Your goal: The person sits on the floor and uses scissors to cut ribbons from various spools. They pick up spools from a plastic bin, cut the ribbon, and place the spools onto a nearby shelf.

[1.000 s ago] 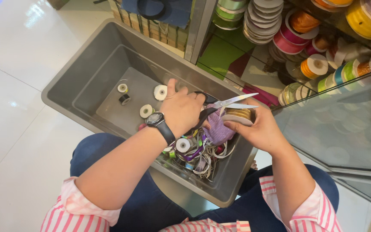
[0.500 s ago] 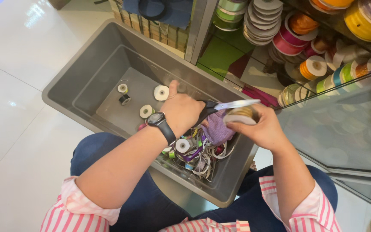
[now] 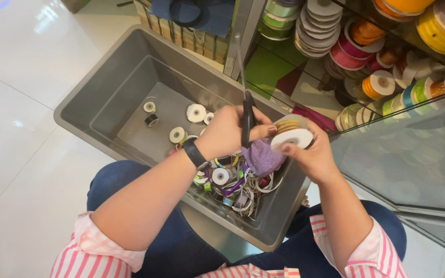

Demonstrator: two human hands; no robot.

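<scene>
The left hand is closed round the dark handles of a pair of scissors, blades pointing up and away and looking shut, though the angle makes that hard to confirm. Just beside it, the right hand pinches a small ribbon spool by its flat white card face and rim, fingers wrapped round the edge; it looks light and stiff, best held by the rim so the wound band stays put. Directly under both hands hangs a soft bundle of purple ribbon, limp and easily crushed. Below that lies a tangle of loose ribbon scraps and small spools, thin, curly and slippery, in the near end of a smooth grey plastic bin. Beyond the hands, shelves carry colourful ribbon rolls.
</scene>
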